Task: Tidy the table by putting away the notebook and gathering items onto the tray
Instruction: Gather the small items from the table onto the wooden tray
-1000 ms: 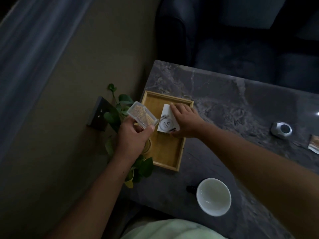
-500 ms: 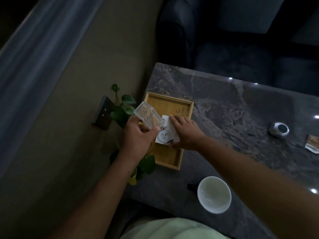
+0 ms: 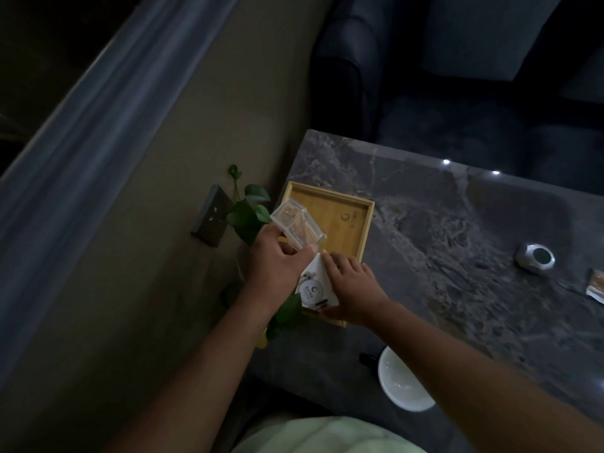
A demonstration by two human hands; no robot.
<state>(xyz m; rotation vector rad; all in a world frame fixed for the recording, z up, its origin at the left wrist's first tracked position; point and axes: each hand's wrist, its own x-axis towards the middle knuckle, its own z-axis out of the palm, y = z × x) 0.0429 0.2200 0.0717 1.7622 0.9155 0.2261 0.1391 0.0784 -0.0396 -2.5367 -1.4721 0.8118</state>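
Observation:
A wooden tray [image 3: 354, 220] lies at the left edge of the dark marble table [image 3: 457, 256]. My left hand [image 3: 274, 266] grips a clear plastic box of toothpicks [image 3: 297, 225], held tilted above the tray's left side. My right hand [image 3: 354, 289] lies flat on a white packet with a round logo [image 3: 313, 287] at the near end of the tray, fingers spread over it. No notebook is in view.
A white cup [image 3: 403, 384] stands near the table's front edge. A round silver object [image 3: 535, 258] and a small packet [image 3: 596, 286] lie at the right. A leafy plant [image 3: 248, 214] and a wall socket [image 3: 210, 215] are left of the tray. A dark sofa [image 3: 457, 76] stands behind.
My right hand has slid the white packet toward the tray's near end. My left hand has kept the toothpick box above the tray's left side, now close over the packet.

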